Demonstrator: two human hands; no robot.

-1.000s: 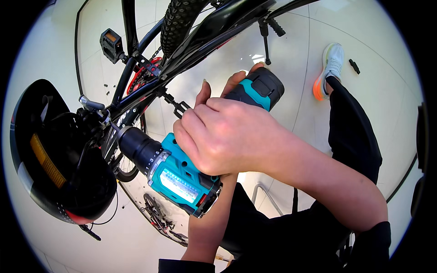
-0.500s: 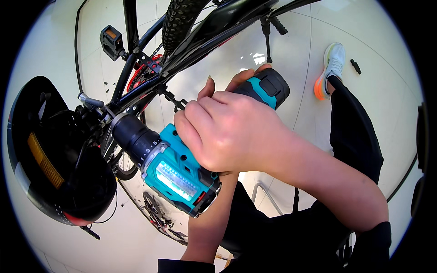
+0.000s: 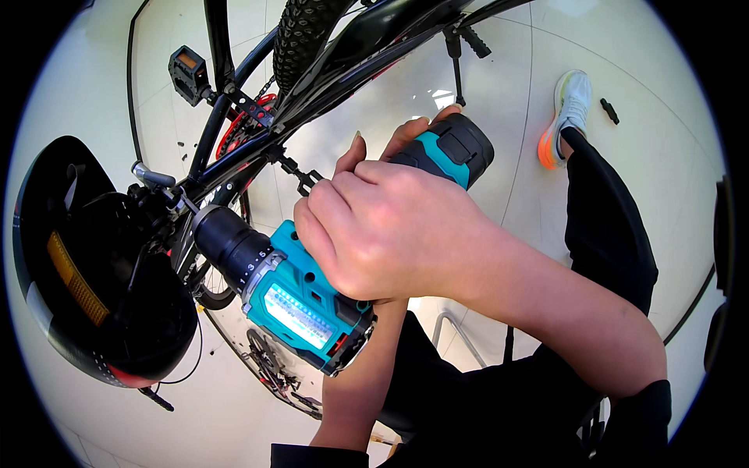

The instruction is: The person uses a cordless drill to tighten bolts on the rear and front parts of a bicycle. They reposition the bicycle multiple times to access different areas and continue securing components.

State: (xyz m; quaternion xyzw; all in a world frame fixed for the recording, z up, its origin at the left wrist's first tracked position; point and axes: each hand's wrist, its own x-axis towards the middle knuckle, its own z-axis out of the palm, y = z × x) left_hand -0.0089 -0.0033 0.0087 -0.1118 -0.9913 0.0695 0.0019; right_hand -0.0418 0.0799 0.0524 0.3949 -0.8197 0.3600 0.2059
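A teal and black cordless drill (image 3: 289,300) lies across the middle, its black chuck pointing left. My right hand (image 3: 390,226) is closed round its handle from above. My left hand (image 3: 407,137) comes from underneath, and only fingertips show beyond the handle, beside the battery (image 3: 464,144). Those fingers are curled against the drill; its palm is hidden. From the chuck a thin metal shaft reaches the dark clamp parts (image 3: 152,207) of a bicycle (image 3: 207,148), by a grey lever (image 3: 154,175). Whether its tip sits in a screw cannot be told.
At the left is a black saddle-like shell (image 3: 117,351) with its hollow side showing. A pedal (image 3: 189,76), knobbly tyre (image 3: 304,47) and kickstand (image 3: 456,70) lie beyond my hands. My shoe (image 3: 572,109) stands at right beside a small black piece (image 3: 609,111) on the tiled floor.
The drill and both hands have shifted very slightly left in the picture, and the bicycle frame a little too. Both hands keep their grip.
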